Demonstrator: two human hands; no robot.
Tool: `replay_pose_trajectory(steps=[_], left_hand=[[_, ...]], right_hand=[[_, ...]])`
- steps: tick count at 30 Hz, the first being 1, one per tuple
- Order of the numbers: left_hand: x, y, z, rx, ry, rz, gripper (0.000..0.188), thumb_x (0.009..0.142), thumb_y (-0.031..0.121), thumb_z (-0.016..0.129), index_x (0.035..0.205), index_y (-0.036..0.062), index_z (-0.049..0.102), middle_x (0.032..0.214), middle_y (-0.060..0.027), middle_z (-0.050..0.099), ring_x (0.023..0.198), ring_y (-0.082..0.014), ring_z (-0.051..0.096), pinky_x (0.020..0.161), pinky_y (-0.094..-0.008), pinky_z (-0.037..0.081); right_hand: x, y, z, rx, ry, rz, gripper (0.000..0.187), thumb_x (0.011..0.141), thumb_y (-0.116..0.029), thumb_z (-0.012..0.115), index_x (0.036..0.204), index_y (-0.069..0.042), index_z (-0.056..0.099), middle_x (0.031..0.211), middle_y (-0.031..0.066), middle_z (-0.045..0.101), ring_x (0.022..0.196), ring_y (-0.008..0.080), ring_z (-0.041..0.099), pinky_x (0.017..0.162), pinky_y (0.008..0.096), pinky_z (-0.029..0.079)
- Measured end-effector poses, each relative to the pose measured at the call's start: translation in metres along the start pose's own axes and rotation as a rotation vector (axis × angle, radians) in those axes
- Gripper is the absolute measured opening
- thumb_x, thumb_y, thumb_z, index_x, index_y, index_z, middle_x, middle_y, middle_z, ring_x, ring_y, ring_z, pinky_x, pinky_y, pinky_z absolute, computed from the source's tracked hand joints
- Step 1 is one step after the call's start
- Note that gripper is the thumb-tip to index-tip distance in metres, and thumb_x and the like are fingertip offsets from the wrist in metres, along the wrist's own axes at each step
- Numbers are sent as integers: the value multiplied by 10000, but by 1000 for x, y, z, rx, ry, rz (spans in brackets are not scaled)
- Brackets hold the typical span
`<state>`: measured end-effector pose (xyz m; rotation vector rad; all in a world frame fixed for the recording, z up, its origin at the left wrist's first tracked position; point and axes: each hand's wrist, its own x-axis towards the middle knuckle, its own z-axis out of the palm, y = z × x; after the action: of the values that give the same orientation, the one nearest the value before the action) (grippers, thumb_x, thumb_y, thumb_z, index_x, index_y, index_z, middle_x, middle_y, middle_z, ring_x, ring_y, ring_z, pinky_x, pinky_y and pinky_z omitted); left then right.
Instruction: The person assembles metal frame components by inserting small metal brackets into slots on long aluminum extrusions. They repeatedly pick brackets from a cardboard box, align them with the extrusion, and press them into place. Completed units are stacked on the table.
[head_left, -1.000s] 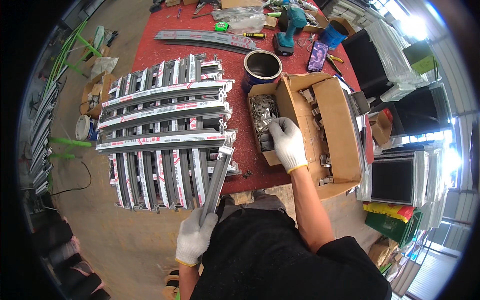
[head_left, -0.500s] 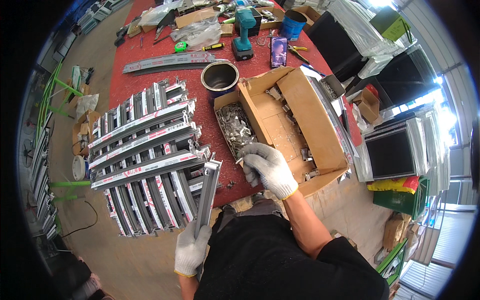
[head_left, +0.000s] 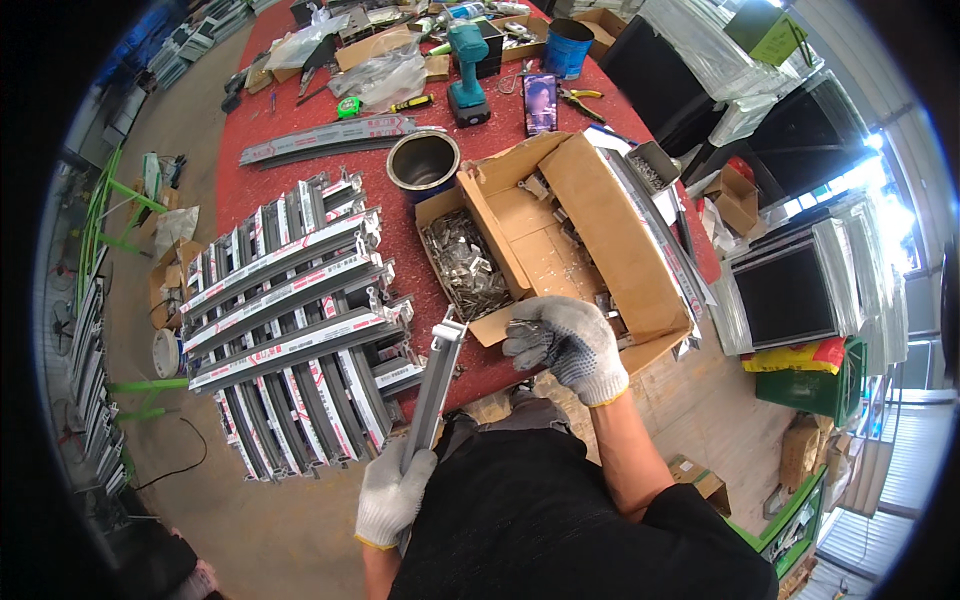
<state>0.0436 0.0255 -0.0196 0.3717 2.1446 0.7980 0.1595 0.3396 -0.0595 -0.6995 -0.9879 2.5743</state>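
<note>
My left hand (head_left: pixel 395 492), in a white knit glove, is closed round the lower end of a grey metal profile (head_left: pixel 432 392). The profile slants up and away, and a small bright metal piece sits at its far end. My right hand (head_left: pixel 568 345), in a glove with dark dots on the palm, is curled with the fingers bent in; what they hold, if anything, is hidden. It hovers over the near edge of a large open cardboard box (head_left: pixel 545 235). Left of that box, a smaller carton holds many small metal fittings (head_left: pixel 465 262).
A crisscross stack of metal profiles (head_left: pixel 290 320) stands on the left. Farther back on the red table (head_left: pixel 310 190) are a dark metal can (head_left: pixel 423 165), a teal cordless drill (head_left: pixel 467 75), a phone (head_left: pixel 540 104), pliers (head_left: pixel 582 103) and a blue tin (head_left: pixel 568 48).
My right hand has moved right, away from the carton of fittings, and turned so its dotted palm shows. The profile in my left hand has swung right, away from the stack.
</note>
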Motion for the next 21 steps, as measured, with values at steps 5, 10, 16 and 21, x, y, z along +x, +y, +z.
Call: replay_pose_trajectory(steps=[5,10,16,21], left_hand=[[-1,-6,0,-73,-59,-8,509,1063,422,727,1298,-29,731,947,-248,725,863,-328,702,845,-463,560],[-3,-13,-3,-186,-149,0,532,1067,413,724,1380,-18,700,952,-215,710,868,-274,659,862,-446,552],[-7,-11,-7,-190,-178,25,529,1057,378,710,1418,-8,690,950,-190,713,866,-246,648,853,-434,550],[-7,-17,-8,-223,-207,-72,522,1033,407,705,1325,-26,715,891,-165,699,830,-227,643,817,-427,544]], right_hand=[[-1,-15,17,-390,46,-31,298,1015,-12,737,1290,102,730,1076,170,812,939,245,809,857,363,667],[10,-25,28,-417,66,-48,233,1040,-5,698,1248,85,753,1094,155,811,945,221,790,884,345,654],[22,-38,33,-671,-6,-152,191,1050,-14,691,1203,63,776,1121,113,810,1001,171,765,931,338,632],[26,-49,46,-801,-65,-208,191,1056,-29,692,1203,57,779,1120,102,815,1024,158,757,966,337,614]])
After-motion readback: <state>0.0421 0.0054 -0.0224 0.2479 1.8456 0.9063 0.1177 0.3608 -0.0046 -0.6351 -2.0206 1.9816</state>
